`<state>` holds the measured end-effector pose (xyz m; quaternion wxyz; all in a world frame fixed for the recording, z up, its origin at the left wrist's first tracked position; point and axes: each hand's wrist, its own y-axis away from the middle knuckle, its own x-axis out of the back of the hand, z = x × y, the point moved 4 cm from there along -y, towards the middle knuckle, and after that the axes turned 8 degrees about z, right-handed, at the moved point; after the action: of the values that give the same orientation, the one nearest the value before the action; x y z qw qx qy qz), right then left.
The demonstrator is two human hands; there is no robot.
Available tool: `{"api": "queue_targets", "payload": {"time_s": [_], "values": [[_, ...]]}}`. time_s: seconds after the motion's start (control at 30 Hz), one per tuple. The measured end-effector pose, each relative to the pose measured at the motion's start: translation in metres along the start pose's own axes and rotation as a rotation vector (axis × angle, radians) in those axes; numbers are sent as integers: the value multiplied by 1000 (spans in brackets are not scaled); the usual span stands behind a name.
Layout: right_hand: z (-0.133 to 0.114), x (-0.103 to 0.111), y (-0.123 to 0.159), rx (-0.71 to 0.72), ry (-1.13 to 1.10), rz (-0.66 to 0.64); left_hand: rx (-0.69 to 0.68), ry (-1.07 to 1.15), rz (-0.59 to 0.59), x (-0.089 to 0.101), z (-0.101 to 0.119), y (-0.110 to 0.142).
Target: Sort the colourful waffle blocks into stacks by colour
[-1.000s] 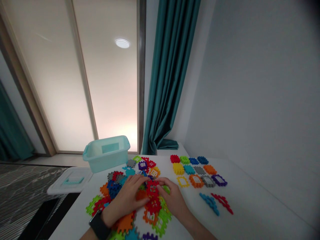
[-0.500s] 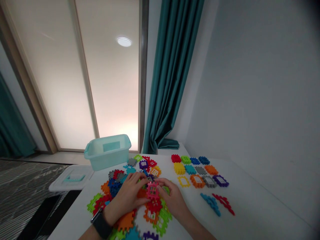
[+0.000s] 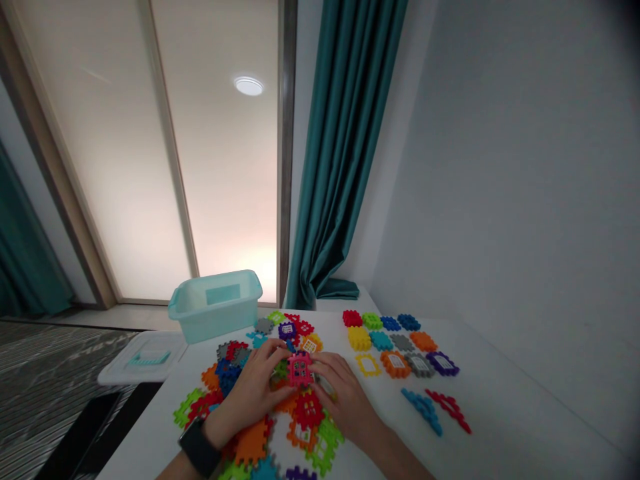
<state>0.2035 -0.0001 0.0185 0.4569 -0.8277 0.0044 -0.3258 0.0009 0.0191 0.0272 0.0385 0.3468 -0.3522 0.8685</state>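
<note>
A pink toothed building block with a window (image 3: pixel 300 369) is held up between my two hands, over a loose heap of similar plastic pieces. My left hand (image 3: pixel 257 383), with a dark watch on its wrist, grips its left side between fingers and thumb. On the block's right side are the fingertips of my right hand (image 3: pixel 345 393), bent round it. Just below lie a red toothed piece (image 3: pixel 309 409) and a lime green window piece (image 3: pixel 326 443). An orange piece (image 3: pixel 251 443) rests beneath my left wrist. Some pieces are hidden under my hands.
Sorted stacks of toothed pieces stand at the right, among them a yellow stack (image 3: pixel 359 339) and an orange stack (image 3: pixel 395 365). Blue strips (image 3: pixel 423 410) and red strips (image 3: pixel 449 409) lie nearer. A teal bin (image 3: pixel 220 327) and its lid (image 3: pixel 143 357) are at the back left.
The pink block has moved slightly left and away from me, its face turned somewhat. My right hand has shifted left with it, its fingers now more across the block's side.
</note>
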Motion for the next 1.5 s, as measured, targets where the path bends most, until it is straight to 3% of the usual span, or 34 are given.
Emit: {"api": "queue_targets", "payload": {"time_s": [0.57,0.77,0.93,1.0,1.1,1.27,1.4,1.5], "values": [[0,0,-2,29,8,34,-90,-120,-2,-2,-5,0],[-2,3,-3,97,103,-12,-51,-25,-20,-6,-9,1],[-1,7,-2,149,115,34,20,145,-47,-7,-6,0],[2,8,-2,60,52,94,35,207,-71,-5,-2,-1],[9,8,-3,-204,-91,151,55,268,-111,-3,4,-4],[17,-1,-4,-553,-380,101,96,378,-138,-3,9,-5],[20,-7,-2,-681,-470,70,138,452,-161,-4,12,-4],[21,-10,0,-687,-468,50,156,444,-175,-4,15,-4]]}}
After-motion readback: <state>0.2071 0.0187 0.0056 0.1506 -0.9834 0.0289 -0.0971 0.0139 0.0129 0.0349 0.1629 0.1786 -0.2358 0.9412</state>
